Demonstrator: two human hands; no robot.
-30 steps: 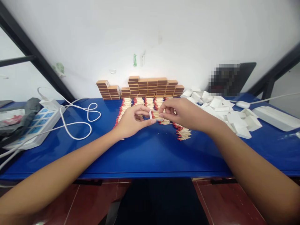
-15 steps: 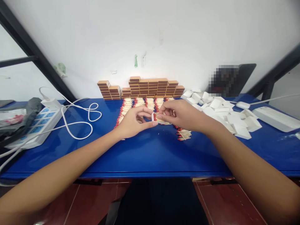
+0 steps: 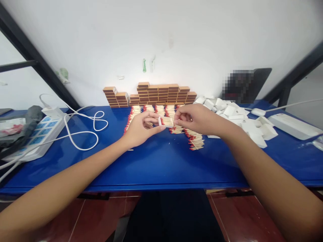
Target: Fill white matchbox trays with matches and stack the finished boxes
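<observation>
Above the table [image 3: 161, 168], left grip [image 3: 139, 130] clamps the tray [image 3: 159, 121], its matches [image 3: 167, 121] now more exposed; right grip [image 3: 198, 117] unclear.

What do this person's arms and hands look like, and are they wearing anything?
The left hand and right hand are bare: no gloves, rings or watch visible. No sleeves show on the forearms. Dark clothing shows below.

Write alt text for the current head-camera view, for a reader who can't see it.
A person's left hand holds a small white tray of red-tipped matches over a blue table, the right hand at the tray's right end. Rows of loose matches lie nearby, stacked matchboxes stand behind, and white trays are heaped to the right.
</observation>
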